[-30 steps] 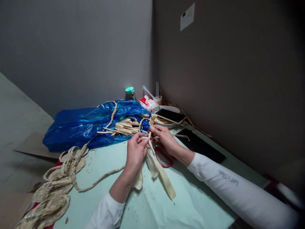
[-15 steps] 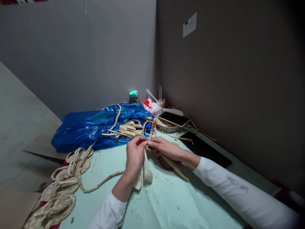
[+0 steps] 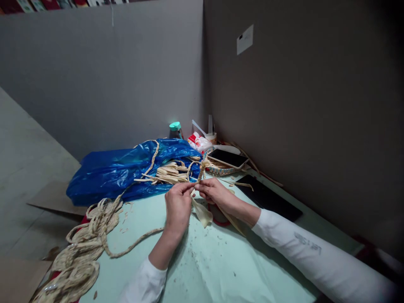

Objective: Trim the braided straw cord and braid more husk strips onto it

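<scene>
My left hand (image 3: 178, 206) and my right hand (image 3: 219, 195) meet near the middle of the table, their fingers pinching the lower end of a braided straw cord (image 3: 202, 170). A wide pale husk strip (image 3: 203, 213) hangs below the fingertips, and another strip (image 3: 235, 223) runs down beneath my right hand. Behind my hands, a bundle of cut straw strips (image 3: 170, 172) lies at the mouth of a blue plastic bag (image 3: 107, 172). Coils of finished braid (image 3: 77, 256) are heaped at the table's left edge.
A phone (image 3: 229, 158) rests on a patterned basket (image 3: 221, 170). Near the corner stand a bottle with a green lid (image 3: 175, 129) and a cup (image 3: 211, 137). A flat black object (image 3: 268, 197) lies at the right. Red scissor handles (image 3: 219, 216) show under my right hand.
The hanging husk strips have shifted; one now slants to the right and the others below my left hand no longer show. Both hands keep their pinch. The view has tilted slightly.
</scene>
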A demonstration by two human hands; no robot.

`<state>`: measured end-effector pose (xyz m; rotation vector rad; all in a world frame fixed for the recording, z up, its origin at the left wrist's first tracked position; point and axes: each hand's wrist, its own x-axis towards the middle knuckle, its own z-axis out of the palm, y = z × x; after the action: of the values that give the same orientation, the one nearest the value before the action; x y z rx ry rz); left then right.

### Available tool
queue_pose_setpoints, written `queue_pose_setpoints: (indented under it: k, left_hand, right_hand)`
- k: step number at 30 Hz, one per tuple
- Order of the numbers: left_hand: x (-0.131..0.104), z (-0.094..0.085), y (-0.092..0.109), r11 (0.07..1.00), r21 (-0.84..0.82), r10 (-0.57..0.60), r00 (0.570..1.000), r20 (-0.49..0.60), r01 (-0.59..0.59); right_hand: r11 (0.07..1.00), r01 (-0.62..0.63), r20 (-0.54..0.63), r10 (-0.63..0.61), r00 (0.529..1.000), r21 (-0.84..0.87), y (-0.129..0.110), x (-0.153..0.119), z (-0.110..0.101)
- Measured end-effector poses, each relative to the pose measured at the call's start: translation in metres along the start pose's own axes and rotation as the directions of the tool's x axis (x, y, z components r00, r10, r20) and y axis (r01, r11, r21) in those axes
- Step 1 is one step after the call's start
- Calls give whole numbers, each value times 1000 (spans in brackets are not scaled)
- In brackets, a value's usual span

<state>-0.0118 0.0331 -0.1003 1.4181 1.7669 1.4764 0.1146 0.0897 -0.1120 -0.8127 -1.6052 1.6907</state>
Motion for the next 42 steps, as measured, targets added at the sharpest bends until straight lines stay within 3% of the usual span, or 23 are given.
queue_pose_setpoints:
  k: [3, 5, 12, 14, 20, 24, 26, 28, 30, 32, 34, 36, 37, 39, 42]
  left_hand:
    - [-1, -1, 5, 940, 309, 159, 987, -18, -145]
    - [0, -2, 5, 878, 441, 205, 979, 1, -185]
    - [-7, -2, 4, 599, 720, 363, 920, 148, -352]
    - [-13, 0, 5, 496, 766, 447, 877, 179, -409]
    - [-24, 10, 4, 200, 831, 665, 695, 274, -519]
    - [-25, 20, -3, 106, 853, 742, 611, 274, -511]
    - [-28, 26, -5, 136, 843, 739, 620, 263, -520]
    - [-31, 31, -5, 241, 799, 703, 667, 247, -551]
    - [-33, 33, -2, 419, 692, 651, 726, 222, -587]
    - [-29, 30, 1, 645, 527, 560, 811, 169, -554]
    - [-19, 21, 4, 859, 332, 387, 919, 77, -390]
    - [-6, 10, 4, 983, 122, 140, 990, -16, -137]
    - [0, 5, 4, 1000, -2, 11, 1000, 11, -11]
    - [8, -1, 2, 981, -130, -122, 981, 150, 142]
    - [11, -1, 0, 864, -315, -239, 871, 428, 392]
  right_hand:
    - [999, 9, -35, -11, 999, -34, -2, 0, -1]
    - [998, 16, -55, -19, 998, -54, -4, -1, -2]
    - [997, 44, -164, -52, 985, -56, -1, 1, -7]
    - [998, 54, -191, -60, 980, -34, 0, 2, -7]
    - [994, 85, -247, -66, 967, 65, 2, 2, -3]
    - [987, 105, -268, -69, 961, 120, 8, 4, -1]
    - [982, 117, -276, -73, 958, 146, 10, 6, 0]
    - [976, 129, -292, -73, 954, 178, 11, 8, -1]
    - [967, 134, -310, -63, 949, 215, 10, 11, -4]
    - [961, 118, -304, -37, 952, 252, 7, 13, -8]
    - [956, 81, -254, -7, 967, 283, 2, 12, -13]
    - [954, 42, -175, 12, 984, 297, -4, 9, -14]
    - [954, 29, -142, 14, 990, 299, -6, 7, -14]
    - [954, 15, -90, 13, 996, 298, -7, 2, -12]
    - [960, 13, -7, -11, 1000, 280, -1, -1, -8]
